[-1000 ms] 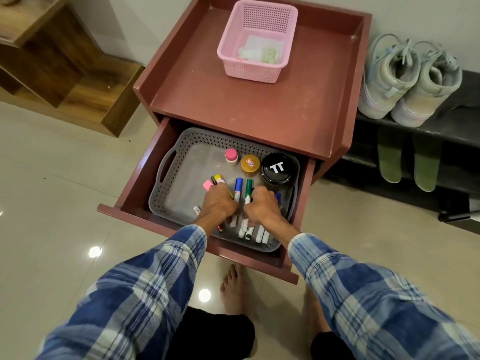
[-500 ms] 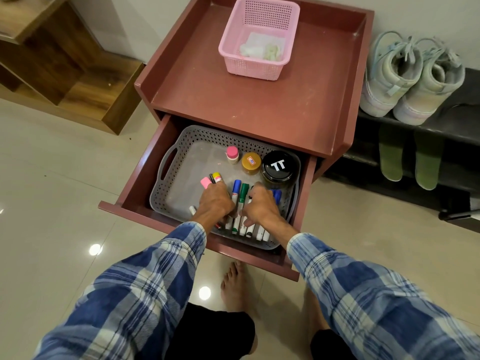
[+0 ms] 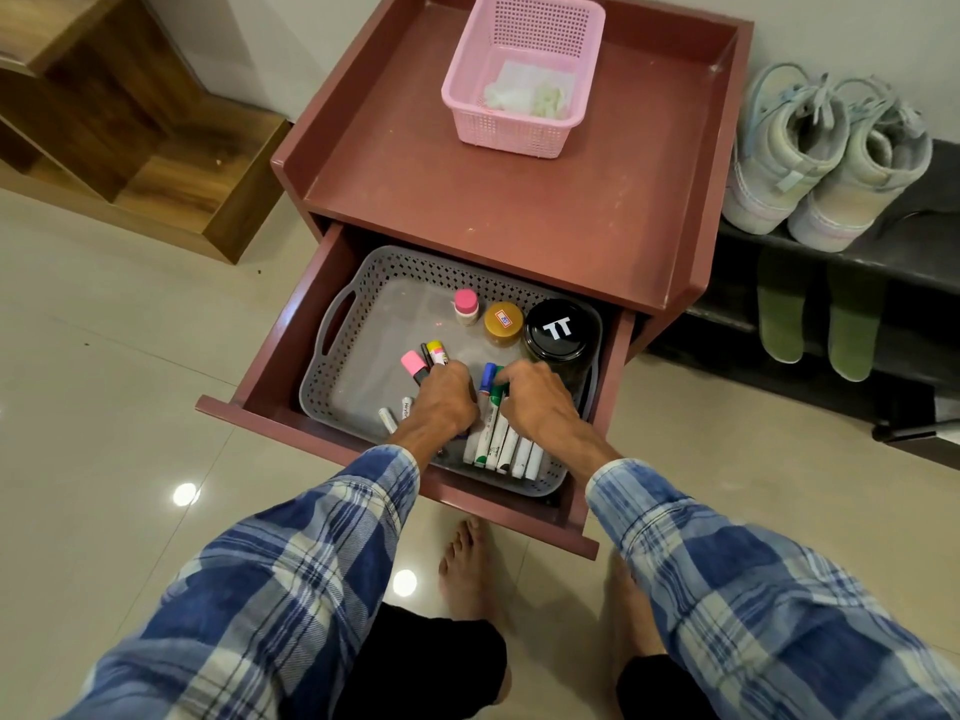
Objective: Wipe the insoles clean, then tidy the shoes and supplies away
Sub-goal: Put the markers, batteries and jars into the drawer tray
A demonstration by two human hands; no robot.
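Note:
Both my hands reach into a grey tray (image 3: 358,324) inside the open drawer (image 3: 270,402) of a red-brown cabinet. My left hand (image 3: 441,402) grips several markers (image 3: 434,356) with pink and yellow caps. My right hand (image 3: 535,402) holds a bunch of white markers (image 3: 498,444) with blue and green caps. A pair of pale sneakers (image 3: 821,158) stands on a dark rack at the right, with two green insoles (image 3: 810,319) leaning below them. A pink basket (image 3: 519,75) with white wipes sits on the cabinet top.
In the tray's far right stand a black-lidded jar (image 3: 561,330), an amber-lidded jar (image 3: 503,322) and a small pink-capped bottle (image 3: 466,306). A wooden shelf unit (image 3: 130,122) lies at the left. My bare feet (image 3: 467,563) stand on glossy tiles below the drawer.
My hands have gathered the markers closer together in the tray's near right part. The view has shifted slightly; nothing else moved.

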